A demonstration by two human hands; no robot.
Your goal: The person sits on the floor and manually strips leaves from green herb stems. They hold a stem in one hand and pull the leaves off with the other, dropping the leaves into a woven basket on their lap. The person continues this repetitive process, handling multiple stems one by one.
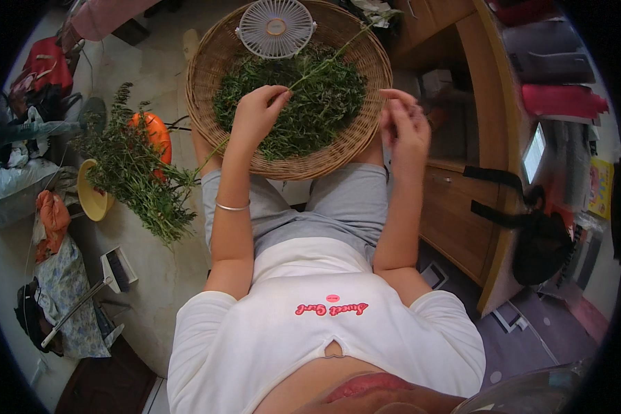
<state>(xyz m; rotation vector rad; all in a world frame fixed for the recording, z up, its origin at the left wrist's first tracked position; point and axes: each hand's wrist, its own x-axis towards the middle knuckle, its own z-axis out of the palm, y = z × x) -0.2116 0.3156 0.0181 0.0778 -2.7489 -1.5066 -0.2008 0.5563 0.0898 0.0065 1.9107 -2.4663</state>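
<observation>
My left hand [261, 111] pinches a long green plant stem [323, 64] over a round wicker basket [202, 111]. One end of the stem reaches past the basket's upper right rim. A heap of picked green leaves and sprigs [310, 114] lies in the basket, which rests at my thighs. My right hand [406, 121], slightly blurred, is raised beside the right rim with fingers partly bent and apart, and nothing shows in it. A bushy bundle of leafy stems [145, 181] is left of my left forearm; a stem runs from it behind that forearm.
A small white fan [276, 28] is at the basket's far rim. An orange plastic basin [158, 137] and a yellow bowl [94, 191] are partly behind the bundle. A dustpan with a brush [118, 269] lies lower left. A wooden cabinet [458, 222] stands close on my right.
</observation>
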